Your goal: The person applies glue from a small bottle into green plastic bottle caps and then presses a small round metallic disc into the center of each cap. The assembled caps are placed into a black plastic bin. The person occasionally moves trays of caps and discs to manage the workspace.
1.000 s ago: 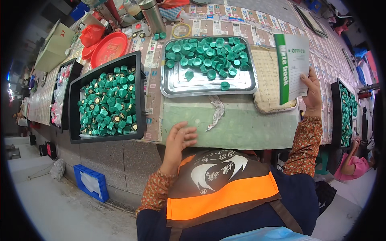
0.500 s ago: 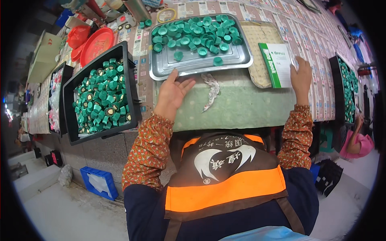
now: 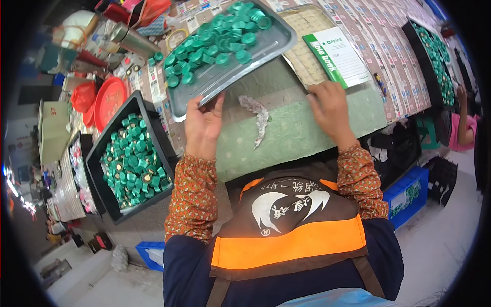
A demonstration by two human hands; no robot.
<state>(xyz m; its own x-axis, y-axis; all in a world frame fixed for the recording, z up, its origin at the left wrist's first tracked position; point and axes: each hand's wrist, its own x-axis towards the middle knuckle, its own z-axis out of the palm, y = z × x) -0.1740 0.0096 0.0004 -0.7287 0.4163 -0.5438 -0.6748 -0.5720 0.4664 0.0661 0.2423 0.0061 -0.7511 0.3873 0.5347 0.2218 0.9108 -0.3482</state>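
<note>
The left hand (image 3: 203, 125) has its grip closed on the near rim of a metal tray (image 3: 267, 45), where green fluted cups (image 3: 220, 41) lie heaped. The right hand (image 3: 331, 112), fingers curled, is at the near end of a cream-coloured panel (image 3: 303, 64); whether its grip holds anything, I cannot tell. A notebook (image 3: 341, 57) partly overlaps that panel. On the table (image 3: 299, 135), between the hands, lies a crumpled strip (image 3: 261, 124). Left of the tray stands a black crate (image 3: 155, 128) of similar cups.

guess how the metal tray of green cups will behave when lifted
The metal tray, being rimmed, is probably stiff. Gripped only by the left hand near one corner, it may tip; the loose green fluted cups would likely slide.
</note>
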